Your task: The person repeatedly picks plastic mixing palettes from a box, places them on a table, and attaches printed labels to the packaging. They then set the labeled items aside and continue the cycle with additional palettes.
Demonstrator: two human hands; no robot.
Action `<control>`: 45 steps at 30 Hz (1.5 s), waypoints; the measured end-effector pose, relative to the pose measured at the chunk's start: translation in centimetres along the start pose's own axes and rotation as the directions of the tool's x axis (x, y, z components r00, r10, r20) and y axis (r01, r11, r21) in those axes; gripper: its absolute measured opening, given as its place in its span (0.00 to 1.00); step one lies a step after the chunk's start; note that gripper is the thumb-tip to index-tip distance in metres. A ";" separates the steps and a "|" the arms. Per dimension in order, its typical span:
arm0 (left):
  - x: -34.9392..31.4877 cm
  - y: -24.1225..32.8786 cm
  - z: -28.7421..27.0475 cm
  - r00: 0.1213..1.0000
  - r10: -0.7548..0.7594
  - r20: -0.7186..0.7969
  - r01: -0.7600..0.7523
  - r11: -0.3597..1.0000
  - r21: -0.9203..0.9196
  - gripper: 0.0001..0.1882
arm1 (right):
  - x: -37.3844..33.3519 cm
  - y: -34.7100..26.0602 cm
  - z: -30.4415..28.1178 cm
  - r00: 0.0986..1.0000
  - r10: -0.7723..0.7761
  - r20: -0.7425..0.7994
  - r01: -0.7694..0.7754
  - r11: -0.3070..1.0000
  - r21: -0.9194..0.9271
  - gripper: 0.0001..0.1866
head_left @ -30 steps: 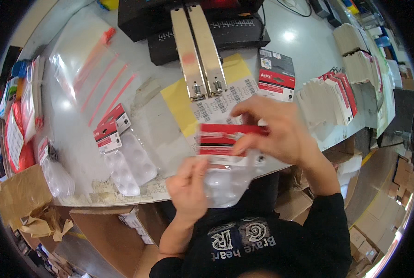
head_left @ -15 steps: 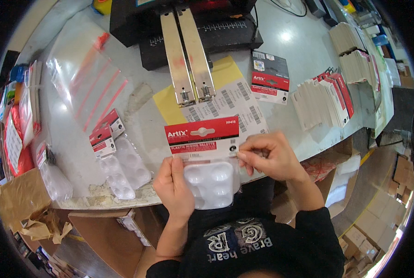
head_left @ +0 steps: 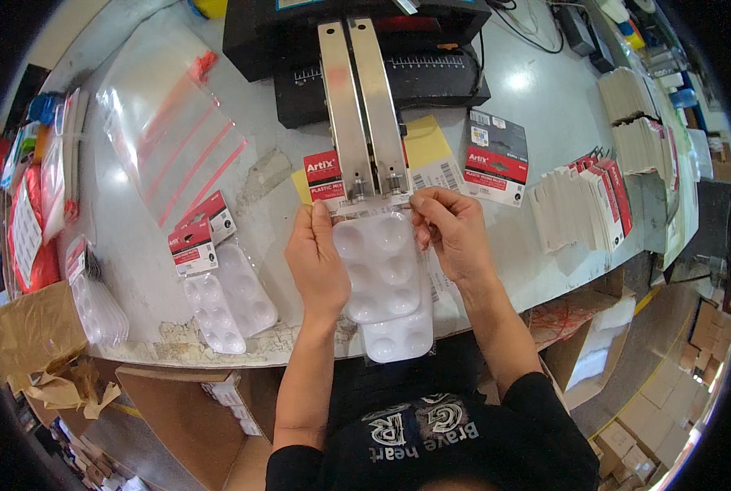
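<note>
Both of my hands grip the lower corners of a red and white header card (head_left: 324, 176), folded over a clear bag. My left hand (head_left: 318, 258) pinches its left corner, my right hand (head_left: 455, 233) its right corner. Below the card hang white plastic mixing palettes (head_left: 379, 270) with round wells, one overlapping another. Two metal arms (head_left: 361, 106) of a black machine (head_left: 300, 102) extend over the card and hide its middle. Whether they press on it I cannot tell. Under the card lie a yellow sheet (head_left: 428, 141) and a white sheet of barcode labels (head_left: 443, 176).
Packed palettes (head_left: 216, 311) lie to the left, with a fanned stack of more (head_left: 97, 299) beyond. Clear red-striped bags (head_left: 173, 123) spread at the back left. A single header card (head_left: 496, 155) and stacked cards (head_left: 578, 204) sit on the right. Cardboard boxes (head_left: 181, 417) stand below the table edge.
My hands have pushed the header card forward, away from me, so its upper part is now beneath the metal arms. More of the palettes shows below it. The whole view has shifted slightly.
</note>
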State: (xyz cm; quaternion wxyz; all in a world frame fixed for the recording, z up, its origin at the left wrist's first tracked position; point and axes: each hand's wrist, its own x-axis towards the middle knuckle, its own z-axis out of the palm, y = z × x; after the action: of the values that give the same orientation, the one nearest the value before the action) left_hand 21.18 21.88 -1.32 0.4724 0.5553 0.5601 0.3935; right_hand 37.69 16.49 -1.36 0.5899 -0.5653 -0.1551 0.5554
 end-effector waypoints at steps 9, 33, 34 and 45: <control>-0.8 1.4 -12.3 0.896 -0.301 -0.327 0.342 0.937 0.073 0.18 | -5.0 -15.6 -9.6 0.753 -0.571 -0.326 0.118 0.606 -0.787 0.25; -8.8 5.4 -3.1 0.917 -0.090 0.389 0.173 0.967 -0.185 0.06 | -7.0 -10.2 0.3 0.865 -0.185 0.467 0.501 0.393 -0.771 0.17; -8.9 5.5 -3.2 0.927 -0.065 0.370 0.144 0.971 -0.191 0.06 | -6.6 -9.9 0.7 0.895 -0.096 0.435 0.434 0.408 -0.803 0.16; -8.6 4.6 -3.8 0.949 0.009 0.314 -0.012 1.000 0.009 0.05 | -5.3 -9.8 0.7 0.726 -0.001 0.688 0.668 0.242 -0.704 0.15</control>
State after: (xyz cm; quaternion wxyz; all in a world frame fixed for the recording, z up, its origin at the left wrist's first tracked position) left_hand 18.15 13.94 4.81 0.5502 0.6163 0.4770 0.2997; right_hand 40.06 14.92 9.42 0.1903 -0.5540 -0.7321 0.3478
